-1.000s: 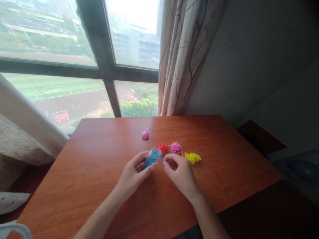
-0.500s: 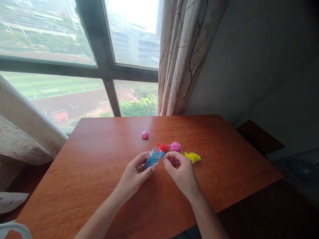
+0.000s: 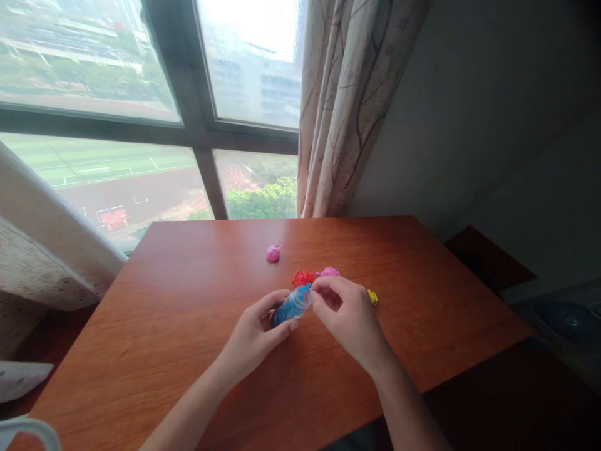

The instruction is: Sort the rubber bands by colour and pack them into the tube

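Bracing the small clear cylindrical jar [image 3: 293, 304] of blue strands [image 3: 284, 311], the left hand [image 3: 257, 329] wraps its body, mouth tilted toward 2 o'clock. It sits at 7 o'clock from the tangled red bundle [image 3: 303, 277] on the desk [image 3: 188, 313]. The right hand [image 3: 347, 313] curls inward, 2 fingertips nearly together at the rim; I cannot tell whether they grip anything. Small, gentle finger movements probably suit so narrow a mouth.
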`<state>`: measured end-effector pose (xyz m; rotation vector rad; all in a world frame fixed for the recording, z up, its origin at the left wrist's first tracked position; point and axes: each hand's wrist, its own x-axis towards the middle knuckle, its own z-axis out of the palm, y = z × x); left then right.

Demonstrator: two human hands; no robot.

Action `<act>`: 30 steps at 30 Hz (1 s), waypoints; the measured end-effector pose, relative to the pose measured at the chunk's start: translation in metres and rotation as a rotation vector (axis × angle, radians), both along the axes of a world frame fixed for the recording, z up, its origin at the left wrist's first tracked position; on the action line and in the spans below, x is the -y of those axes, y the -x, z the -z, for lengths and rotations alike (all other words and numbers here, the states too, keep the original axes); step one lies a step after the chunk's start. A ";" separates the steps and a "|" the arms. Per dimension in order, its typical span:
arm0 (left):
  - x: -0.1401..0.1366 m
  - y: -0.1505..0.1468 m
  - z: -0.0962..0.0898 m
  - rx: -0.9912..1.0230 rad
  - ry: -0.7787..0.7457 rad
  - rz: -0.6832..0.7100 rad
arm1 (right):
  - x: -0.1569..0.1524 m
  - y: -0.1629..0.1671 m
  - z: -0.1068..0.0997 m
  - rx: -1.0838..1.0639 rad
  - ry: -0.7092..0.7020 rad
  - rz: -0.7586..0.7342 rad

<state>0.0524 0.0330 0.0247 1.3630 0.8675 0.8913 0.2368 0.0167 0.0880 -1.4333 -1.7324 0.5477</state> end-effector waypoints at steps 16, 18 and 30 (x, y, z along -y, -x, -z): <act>0.002 0.000 -0.002 -0.009 -0.026 -0.029 | 0.009 -0.006 -0.015 0.196 0.046 -0.135; 0.002 0.001 0.000 -0.021 -0.054 -0.039 | 0.013 -0.005 -0.015 0.305 0.133 -0.199; 0.001 0.001 0.001 -0.156 -0.167 -0.139 | 0.023 -0.015 -0.026 0.256 0.173 -0.194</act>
